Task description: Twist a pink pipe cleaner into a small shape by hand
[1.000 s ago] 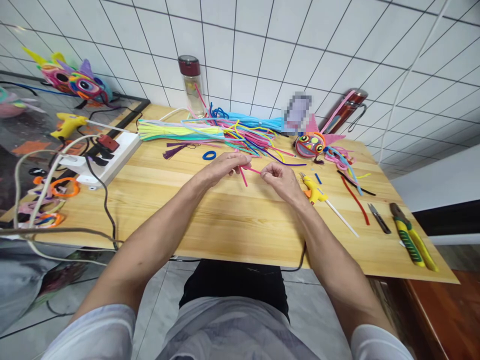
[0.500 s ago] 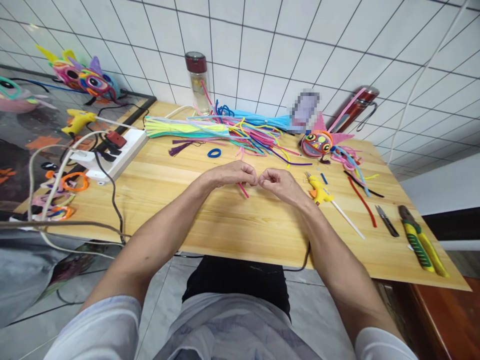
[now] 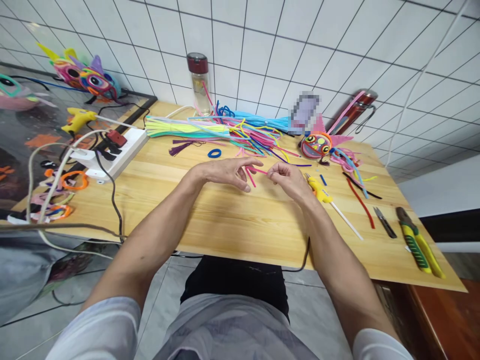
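Note:
A bent pink pipe cleaner [image 3: 259, 170] spans the gap between my hands, over the middle of the wooden table. My right hand [image 3: 287, 180] pinches one end of it between thumb and fingers. My left hand [image 3: 229, 172] has its thumb and fingers apart around the other part, and whether it touches the stem I cannot tell. A blue ring [image 3: 214, 153] lies just beyond my left hand. Close to my right hand rest a yellow glue gun [image 3: 318, 190] with a white glue stick and a short blue piece [image 3: 323, 180].
Bundled pipe cleaners [image 3: 187, 128] lie along the back, near a glass bottle [image 3: 200, 85]. A fish-like figure [image 3: 317, 145] sits at back right beside a red flask [image 3: 350, 114]. Snips [image 3: 384, 222] and pliers [image 3: 420, 242] lie at right. A power strip [image 3: 123, 155] with cables is at left.
My left hand's fingers have opened from a closed grip. My right hand has shifted slightly right, and the pink stem now shows stretched between the hands.

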### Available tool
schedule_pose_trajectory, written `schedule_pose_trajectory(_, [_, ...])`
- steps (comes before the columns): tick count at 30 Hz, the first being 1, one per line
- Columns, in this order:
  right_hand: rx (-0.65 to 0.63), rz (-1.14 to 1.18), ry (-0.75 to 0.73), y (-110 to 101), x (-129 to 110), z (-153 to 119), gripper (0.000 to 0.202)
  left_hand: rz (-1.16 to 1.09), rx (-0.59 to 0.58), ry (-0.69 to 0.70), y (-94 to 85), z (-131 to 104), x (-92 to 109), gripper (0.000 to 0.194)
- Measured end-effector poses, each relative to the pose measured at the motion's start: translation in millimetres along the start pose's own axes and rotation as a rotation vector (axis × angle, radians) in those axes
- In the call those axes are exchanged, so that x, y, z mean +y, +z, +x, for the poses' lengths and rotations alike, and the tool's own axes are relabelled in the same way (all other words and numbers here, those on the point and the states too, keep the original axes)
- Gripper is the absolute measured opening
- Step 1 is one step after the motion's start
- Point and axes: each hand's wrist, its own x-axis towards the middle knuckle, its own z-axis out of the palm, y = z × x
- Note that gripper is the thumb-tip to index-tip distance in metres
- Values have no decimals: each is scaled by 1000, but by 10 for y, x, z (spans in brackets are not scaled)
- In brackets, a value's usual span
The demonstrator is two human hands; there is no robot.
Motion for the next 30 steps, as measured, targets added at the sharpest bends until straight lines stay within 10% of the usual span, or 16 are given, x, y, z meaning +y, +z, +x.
schedule_pose_trajectory(18, [52,259,-29,26,-87,-20,18,-450,411,150,57,161,-156,47])
schedule_pose_trajectory(30, [45,300,-56,93,-129,-68,21,-553,398,191,148,175,-66,52])
